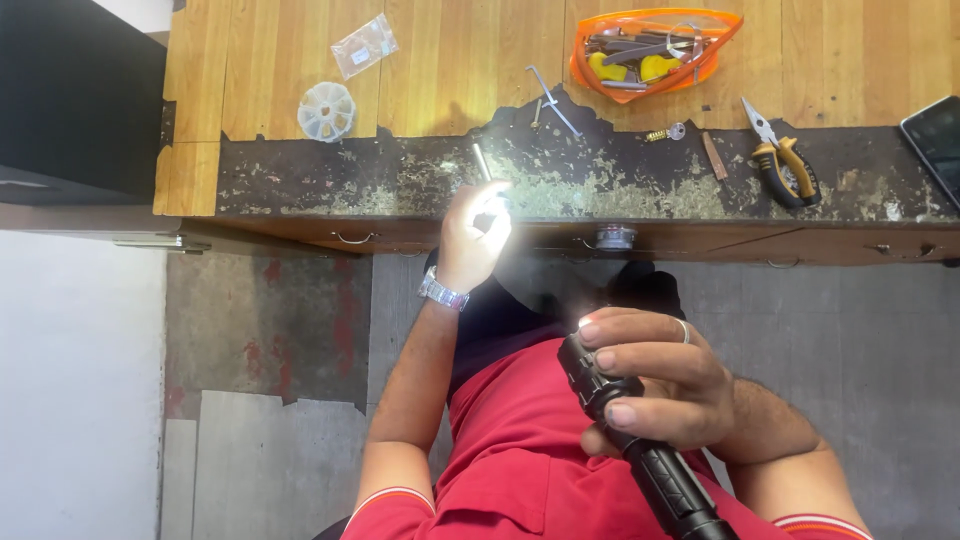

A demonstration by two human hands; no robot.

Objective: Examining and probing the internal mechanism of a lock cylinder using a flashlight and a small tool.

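Observation:
My right hand (pixel 665 385) grips a black flashlight (pixel 640 445) close to my chest; its head glows and lights my other hand. My left hand (pixel 470 235), with a silver watch on the wrist, is raised in front of the workbench edge and pinches a small thin metal piece (pixel 483 162) that pokes up from my fingers. The glare hides what exactly sits in the fingertips.
A worn wooden workbench (pixel 300 180) carries an orange mesh pouch of tools (pixel 650 50), yellow-handled pliers (pixel 785 165), a round white parts box (pixel 326 110), a small plastic bag (pixel 364 45), loose metal rods (pixel 553 100) and a dark phone (pixel 935 135) at the right edge.

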